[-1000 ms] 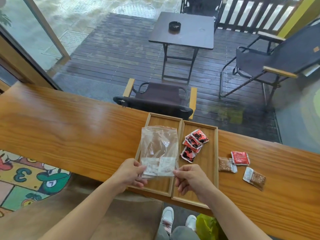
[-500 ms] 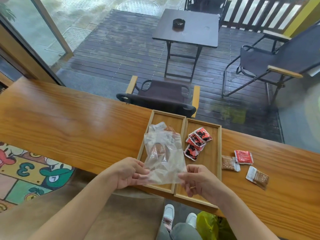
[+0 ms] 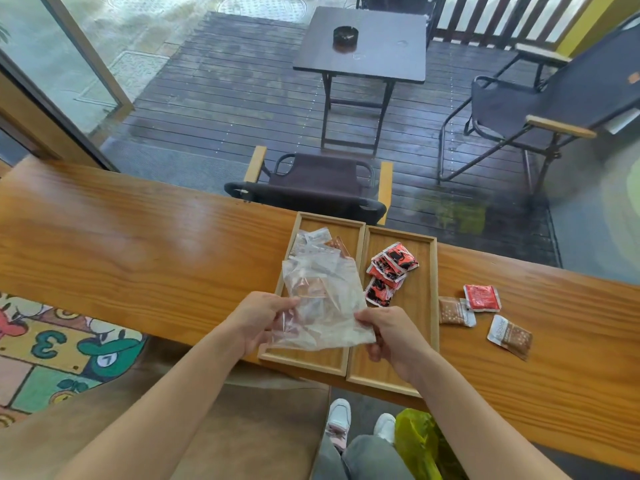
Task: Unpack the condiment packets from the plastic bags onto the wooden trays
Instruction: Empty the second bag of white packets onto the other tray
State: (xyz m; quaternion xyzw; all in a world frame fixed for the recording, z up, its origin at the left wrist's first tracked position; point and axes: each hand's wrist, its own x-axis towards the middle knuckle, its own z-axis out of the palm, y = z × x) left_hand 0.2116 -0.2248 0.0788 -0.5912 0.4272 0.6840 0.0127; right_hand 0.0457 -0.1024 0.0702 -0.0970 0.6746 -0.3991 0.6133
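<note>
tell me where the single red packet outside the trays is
The red packet lies on the wooden counter right of the right tray, touching a brown packet.

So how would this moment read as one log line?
step: emptying bag | both hands grip clear bag over left tray | packets spilling out far end

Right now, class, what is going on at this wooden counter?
A person holds a clear plastic bag by its near end with the left hand and right hand, tipping pale packets onto the left wooden tray. The right wooden tray already holds red and black packets. Three more packets lie loose on the counter.
</note>
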